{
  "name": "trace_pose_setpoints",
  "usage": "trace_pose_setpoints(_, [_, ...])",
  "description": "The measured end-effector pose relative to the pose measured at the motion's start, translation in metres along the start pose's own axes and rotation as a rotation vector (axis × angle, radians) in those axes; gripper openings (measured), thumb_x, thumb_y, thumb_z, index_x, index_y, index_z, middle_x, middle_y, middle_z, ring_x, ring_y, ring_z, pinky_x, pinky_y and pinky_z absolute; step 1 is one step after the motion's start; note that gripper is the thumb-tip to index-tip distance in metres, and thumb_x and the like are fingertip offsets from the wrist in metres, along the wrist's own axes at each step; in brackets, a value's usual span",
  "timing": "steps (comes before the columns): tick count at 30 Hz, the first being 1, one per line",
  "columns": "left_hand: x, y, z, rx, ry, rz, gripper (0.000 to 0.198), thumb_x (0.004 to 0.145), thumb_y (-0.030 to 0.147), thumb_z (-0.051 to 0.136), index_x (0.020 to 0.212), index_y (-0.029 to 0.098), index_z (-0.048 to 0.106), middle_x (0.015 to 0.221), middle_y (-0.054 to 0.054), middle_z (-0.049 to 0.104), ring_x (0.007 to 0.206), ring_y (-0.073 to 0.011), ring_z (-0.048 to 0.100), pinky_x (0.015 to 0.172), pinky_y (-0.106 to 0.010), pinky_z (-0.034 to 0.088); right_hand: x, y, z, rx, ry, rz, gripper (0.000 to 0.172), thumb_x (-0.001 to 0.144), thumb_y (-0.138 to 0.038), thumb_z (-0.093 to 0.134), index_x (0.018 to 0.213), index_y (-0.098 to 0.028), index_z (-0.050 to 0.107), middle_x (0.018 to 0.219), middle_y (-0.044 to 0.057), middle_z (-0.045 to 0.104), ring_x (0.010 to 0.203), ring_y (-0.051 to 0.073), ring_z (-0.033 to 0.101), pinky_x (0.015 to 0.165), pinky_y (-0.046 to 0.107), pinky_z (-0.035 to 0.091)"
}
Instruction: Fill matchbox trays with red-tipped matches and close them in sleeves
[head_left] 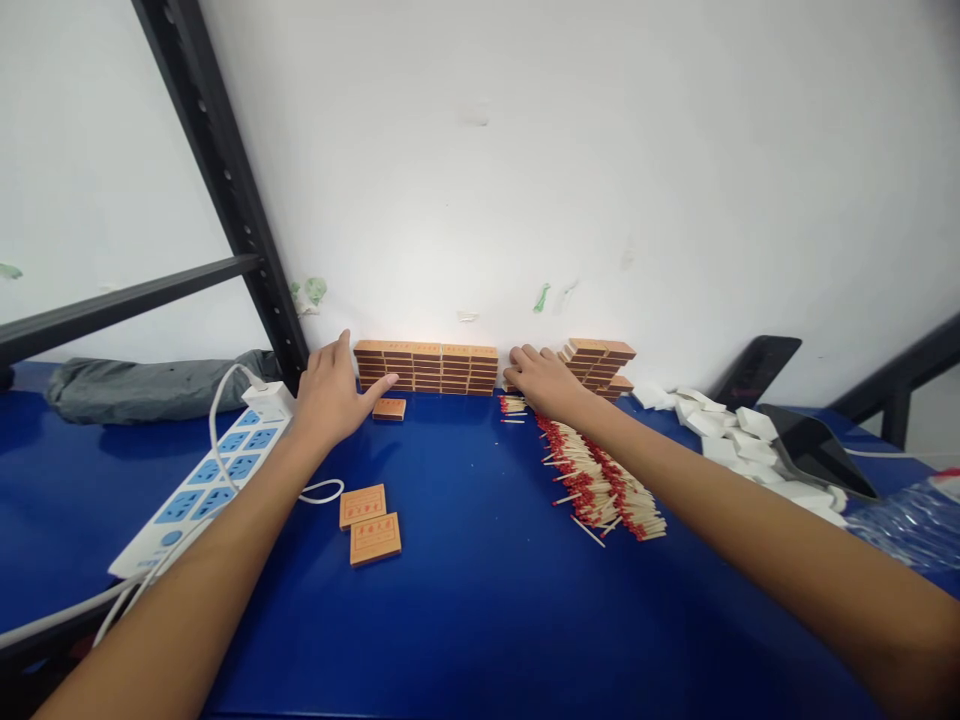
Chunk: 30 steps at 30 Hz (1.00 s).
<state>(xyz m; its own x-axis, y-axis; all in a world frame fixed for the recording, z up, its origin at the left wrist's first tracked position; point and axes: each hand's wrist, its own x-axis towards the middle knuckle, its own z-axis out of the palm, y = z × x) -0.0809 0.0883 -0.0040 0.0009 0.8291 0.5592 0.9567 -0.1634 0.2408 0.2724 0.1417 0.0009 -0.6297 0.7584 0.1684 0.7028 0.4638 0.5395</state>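
Observation:
Orange-and-brown matchboxes [427, 370] stand stacked in a neat row against the wall. My left hand [330, 392] is at the row's left end, thumb stretched across the front and apart from the other fingers; it is open. Below the thumb lies one small matchbox [389, 409]. Beyond the row's right end, my right hand [547, 380] is closed with curled fingers, and what is in them is hidden. Just right of it rises a less even stack of matchboxes [600, 362]. Red-tipped matches [596, 480] lie heaped below my right wrist.
Two matchboxes [375, 538] lie flat at front left, near a white power strip [202, 490] with cables. White blocks [739, 440], a black phone [754, 370], a dark tray-like object [817, 450] and a plastic bottle [911, 522] are at right. A black rack post [240, 190] stands left.

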Motion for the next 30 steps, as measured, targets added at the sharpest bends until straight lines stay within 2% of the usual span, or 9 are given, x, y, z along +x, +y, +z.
trace_pose_setpoints(7, [-0.0007,-0.001,0.0013,-0.008,0.011,0.007,0.101,0.096,0.072,0.059,0.168,0.006,0.031,0.16,-0.027,0.053,0.151,-0.0456,0.045,0.124,-0.058,0.04,-0.0013,0.0035,0.0038,0.011,-0.001,-0.019,0.027,0.099,-0.011,0.054,0.119,-0.014,0.072,0.127,0.021,0.064,0.114,0.033,0.054,0.081,0.038,0.031])
trace_pose_setpoints(13, [-0.0005,-0.0007,0.0016,-0.003,0.008,0.005,0.1,0.096,0.07,0.06,0.167,0.004,0.033,0.16,-0.028,0.053,0.151,-0.0458,0.045,0.124,-0.058,0.041,0.0016,0.008,0.0048,0.025,0.008,-0.037,0.02,0.103,-0.019,0.058,0.117,-0.015,0.072,0.124,0.02,0.064,0.113,0.033,0.055,0.08,0.037,0.03])
trace_pose_setpoints(17, [-0.0005,-0.0008,0.0015,-0.001,0.007,0.011,0.101,0.096,0.07,0.06,0.167,0.003,0.033,0.161,-0.028,0.052,0.151,-0.0462,0.045,0.125,-0.058,0.04,0.0034,0.0083,0.0057,0.023,0.011,-0.038,0.023,0.106,-0.017,0.05,0.116,-0.015,0.071,0.122,0.02,0.066,0.109,0.031,0.056,0.079,0.037,0.029])
trace_pose_setpoints(24, [-0.0009,-0.0002,0.001,-0.003,0.005,0.011,0.1,0.096,0.07,0.06,0.167,0.004,0.033,0.16,-0.028,0.053,0.151,-0.046,0.045,0.124,-0.058,0.04,0.0012,0.0071,0.0024,0.021,0.035,-0.019,0.03,0.098,-0.01,0.052,0.124,-0.012,0.065,0.124,0.02,0.066,0.109,0.032,0.054,0.079,0.038,0.031])
trace_pose_setpoints(30, [-0.0007,-0.0003,0.0004,0.009,0.001,0.008,0.1,0.097,0.069,0.06,0.166,0.001,0.034,0.161,-0.029,0.051,0.151,-0.0465,0.045,0.125,-0.057,0.041,0.0025,0.0059,0.0028,0.016,0.061,0.021,0.029,0.098,-0.01,0.051,0.123,-0.013,0.065,0.122,0.02,0.066,0.105,0.032,0.053,0.077,0.038,0.031])
